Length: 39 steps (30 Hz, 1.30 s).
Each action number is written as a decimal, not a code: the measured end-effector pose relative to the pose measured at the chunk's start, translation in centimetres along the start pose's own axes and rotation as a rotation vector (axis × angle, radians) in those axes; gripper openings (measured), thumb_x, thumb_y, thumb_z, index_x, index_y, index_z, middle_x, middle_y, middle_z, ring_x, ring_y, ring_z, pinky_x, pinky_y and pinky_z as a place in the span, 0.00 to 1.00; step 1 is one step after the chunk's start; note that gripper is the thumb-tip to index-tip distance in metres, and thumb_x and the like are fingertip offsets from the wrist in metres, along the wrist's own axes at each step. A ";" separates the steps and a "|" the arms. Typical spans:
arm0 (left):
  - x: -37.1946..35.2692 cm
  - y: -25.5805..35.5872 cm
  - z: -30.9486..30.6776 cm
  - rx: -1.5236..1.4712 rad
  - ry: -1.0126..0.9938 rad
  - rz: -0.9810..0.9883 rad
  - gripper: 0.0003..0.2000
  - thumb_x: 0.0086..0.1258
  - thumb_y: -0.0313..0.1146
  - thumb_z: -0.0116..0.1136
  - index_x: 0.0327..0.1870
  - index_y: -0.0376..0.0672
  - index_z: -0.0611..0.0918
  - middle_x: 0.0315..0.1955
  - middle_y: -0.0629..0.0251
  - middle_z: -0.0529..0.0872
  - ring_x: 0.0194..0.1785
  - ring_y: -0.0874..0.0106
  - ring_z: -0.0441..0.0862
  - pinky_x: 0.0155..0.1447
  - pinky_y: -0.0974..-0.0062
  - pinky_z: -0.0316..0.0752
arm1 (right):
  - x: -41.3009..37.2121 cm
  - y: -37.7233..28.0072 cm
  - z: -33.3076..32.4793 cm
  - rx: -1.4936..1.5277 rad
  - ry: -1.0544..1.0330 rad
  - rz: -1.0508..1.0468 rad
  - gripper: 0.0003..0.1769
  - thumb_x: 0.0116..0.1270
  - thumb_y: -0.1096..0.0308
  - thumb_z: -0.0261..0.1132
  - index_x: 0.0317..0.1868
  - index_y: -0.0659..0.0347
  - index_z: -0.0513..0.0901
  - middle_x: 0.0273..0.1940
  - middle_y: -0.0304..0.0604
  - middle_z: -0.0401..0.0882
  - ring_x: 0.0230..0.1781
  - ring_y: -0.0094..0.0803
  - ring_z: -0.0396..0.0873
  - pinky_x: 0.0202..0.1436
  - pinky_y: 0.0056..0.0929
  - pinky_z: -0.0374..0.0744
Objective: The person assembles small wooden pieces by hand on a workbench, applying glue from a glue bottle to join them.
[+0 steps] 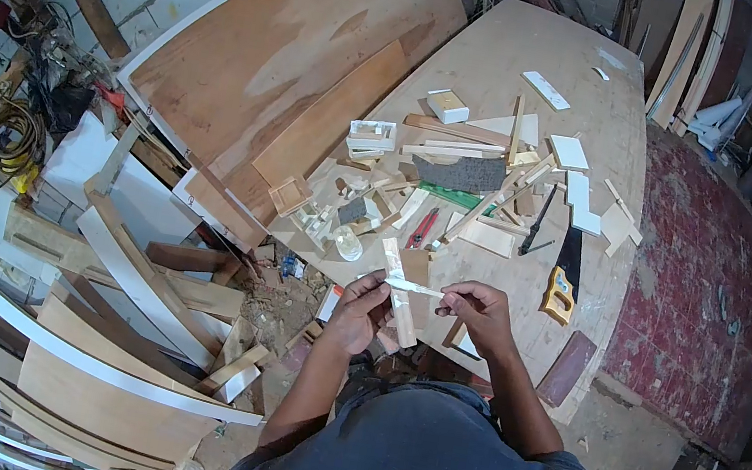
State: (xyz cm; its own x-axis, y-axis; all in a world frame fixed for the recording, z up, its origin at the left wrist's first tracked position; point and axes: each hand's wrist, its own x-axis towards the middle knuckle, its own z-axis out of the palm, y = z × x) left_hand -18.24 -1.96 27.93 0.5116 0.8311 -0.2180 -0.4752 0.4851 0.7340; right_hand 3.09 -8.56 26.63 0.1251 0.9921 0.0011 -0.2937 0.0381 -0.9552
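– Two hands show in the head view. What do they hold?
– One thin white strip (414, 287). The left hand (359, 312) pinches one end and the right hand (479, 311) pinches the other.
– Are the fingers closed?
– Yes, thumb and fingertips squeeze tight on the strip.
– How does it look?
– Flat, pale, narrow and lying level. It may be wood, but it is too small to tell.
– Where is it?
– Up in the air over the near edge of the table (520, 52), above a wood block (403, 315). A saw (565, 278) lies to the right.
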 end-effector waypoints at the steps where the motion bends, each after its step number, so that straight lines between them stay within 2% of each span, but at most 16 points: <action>1: 0.1 0.2 -0.1 0.000 0.001 -0.002 0.12 0.73 0.30 0.56 0.54 0.38 0.78 0.40 0.66 0.85 0.41 0.76 0.83 0.46 0.77 0.80 | -0.1 0.1 -0.2 -0.034 -0.006 0.000 0.09 0.68 0.72 0.65 0.44 0.69 0.83 0.32 0.43 0.84 0.33 0.26 0.82 0.42 0.28 0.83; 4: 0.3 0.5 -0.3 0.019 -0.025 0.015 0.14 0.73 0.30 0.55 0.56 0.37 0.77 0.42 0.65 0.85 0.42 0.75 0.83 0.48 0.75 0.80 | -0.5 -0.3 -0.8 -0.098 -0.011 0.070 0.09 0.68 0.71 0.65 0.44 0.68 0.84 0.31 0.42 0.84 0.33 0.25 0.82 0.41 0.25 0.82; 6: 0.5 0.8 -0.3 0.032 -0.003 0.046 0.16 0.73 0.35 0.55 0.58 0.38 0.77 0.43 0.67 0.85 0.41 0.75 0.83 0.43 0.75 0.78 | -0.7 -0.6 -1.3 -0.124 -0.041 0.062 0.08 0.68 0.72 0.65 0.44 0.68 0.84 0.31 0.42 0.84 0.33 0.25 0.82 0.40 0.23 0.81; 8: 0.6 1.2 -0.2 0.027 0.007 0.043 0.16 0.73 0.35 0.55 0.58 0.38 0.77 0.43 0.67 0.85 0.41 0.75 0.82 0.43 0.75 0.78 | -0.8 -0.7 -1.7 -0.152 -0.072 0.054 0.07 0.68 0.73 0.65 0.44 0.67 0.84 0.32 0.42 0.84 0.34 0.25 0.82 0.39 0.22 0.81; 12: 0.8 1.2 -0.2 0.055 -0.006 0.025 0.16 0.73 0.36 0.56 0.57 0.38 0.78 0.42 0.68 0.85 0.42 0.75 0.83 0.44 0.75 0.78 | -0.8 -1.1 -1.5 -0.094 -0.029 -0.081 0.09 0.66 0.75 0.66 0.46 0.69 0.84 0.37 0.44 0.84 0.37 0.26 0.82 0.42 0.23 0.80; 13: 0.8 1.0 -0.3 0.055 -0.007 0.024 0.16 0.73 0.36 0.56 0.57 0.38 0.78 0.42 0.68 0.85 0.42 0.75 0.83 0.44 0.75 0.78 | -0.6 -1.3 -1.2 -0.091 0.006 -0.121 0.10 0.66 0.76 0.66 0.46 0.70 0.84 0.40 0.45 0.84 0.39 0.26 0.82 0.43 0.23 0.79; 15: 0.9 0.6 -0.4 0.009 0.001 -0.015 0.12 0.71 0.30 0.57 0.52 0.38 0.78 0.42 0.64 0.85 0.45 0.72 0.83 0.50 0.74 0.80 | -0.2 -1.1 -0.9 -0.095 0.011 -0.164 0.10 0.65 0.77 0.67 0.46 0.69 0.85 0.41 0.45 0.84 0.39 0.26 0.81 0.43 0.23 0.79; 17: 0.9 0.3 -0.1 0.013 0.003 -0.017 0.12 0.70 0.30 0.57 0.53 0.38 0.78 0.42 0.64 0.84 0.45 0.72 0.83 0.50 0.75 0.80 | 0.0 -1.0 -0.3 -0.099 0.016 -0.207 0.10 0.64 0.77 0.68 0.46 0.68 0.86 0.41 0.46 0.84 0.40 0.26 0.81 0.44 0.24 0.78; 19: 1.0 0.2 -0.1 0.016 0.006 -0.017 0.13 0.70 0.30 0.58 0.53 0.37 0.78 0.42 0.64 0.84 0.44 0.72 0.83 0.50 0.76 0.80 | -0.1 -1.0 0.3 -0.274 0.056 -0.177 0.08 0.62 0.81 0.68 0.42 0.69 0.86 0.42 0.47 0.83 0.41 0.30 0.82 0.47 0.24 0.80; 22: 1.1 0.1 -0.7 0.029 -0.024 0.024 0.15 0.70 0.36 0.60 0.54 0.40 0.79 0.43 0.68 0.85 0.45 0.76 0.82 0.44 0.75 0.78 | -0.3 -0.1 0.4 -0.221 0.026 -0.214 0.08 0.60 0.81 0.69 0.41 0.66 0.87 0.40 0.45 0.82 0.40 0.27 0.81 0.44 0.22 0.79; 24: 1.2 0.3 -0.6 0.030 0.042 0.050 0.15 0.71 0.36 0.59 0.54 0.40 0.79 0.43 0.68 0.85 0.46 0.75 0.82 0.48 0.74 0.77 | -0.5 -0.1 0.3 -0.292 0.027 -0.242 0.09 0.59 0.81 0.69 0.40 0.64 0.87 0.38 0.43 0.82 0.39 0.25 0.80 0.41 0.21 0.78; 29: 1.1 0.9 -0.8 0.026 0.034 0.047 0.17 0.71 0.37 0.58 0.57 0.40 0.78 0.44 0.69 0.84 0.48 0.73 0.81 0.53 0.73 0.76 | -0.9 -0.3 -0.5 -0.433 -0.015 -0.290 0.10 0.61 0.80 0.68 0.42 0.62 0.87 0.37 0.42 0.82 0.37 0.23 0.79 0.36 0.19 0.77; 32: 0.9 1.4 -0.4 -0.001 0.037 0.049 0.18 0.72 0.38 0.58 0.58 0.39 0.77 0.44 0.69 0.84 0.48 0.73 0.81 0.54 0.72 0.75 | -1.1 -0.8 -0.9 -0.399 -0.006 -0.217 0.09 0.61 0.80 0.68 0.42 0.62 0.87 0.36 0.42 0.82 0.35 0.24 0.79 0.36 0.20 0.76; 35: 1.0 1.6 -1.0 -0.020 0.029 0.043 0.18 0.72 0.37 0.58 0.58 0.38 0.77 0.44 0.68 0.84 0.47 0.73 0.81 0.54 0.72 0.76 | -1.0 -0.7 -1.9 -0.416 -0.010 -0.271 0.08 0.60 0.82 0.68 0.40 0.65 0.87 0.36 0.43 0.82 0.38 0.26 0.80 0.41 0.23 0.78; 39: 1.4 1.2 -2.0 -0.003 0.005 0.082 0.16 0.72 0.35 0.58 0.57 0.37 0.77 0.43 0.66 0.84 0.46 0.73 0.82 0.55 0.71 0.76 | -1.2 -1.0 -1.8 -0.348 0.020 -0.277 0.07 0.61 0.81 0.68 0.41 0.67 0.86 0.37 0.43 0.82 0.38 0.27 0.80 0.43 0.24 0.78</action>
State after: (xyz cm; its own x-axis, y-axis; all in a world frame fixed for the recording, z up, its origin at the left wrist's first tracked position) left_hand -19.51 0.33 27.23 0.4673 0.8693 -0.1609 -0.5173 0.4165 0.7476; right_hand 4.95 -10.02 27.07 0.1737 0.9476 0.2683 0.0900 0.2560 -0.9625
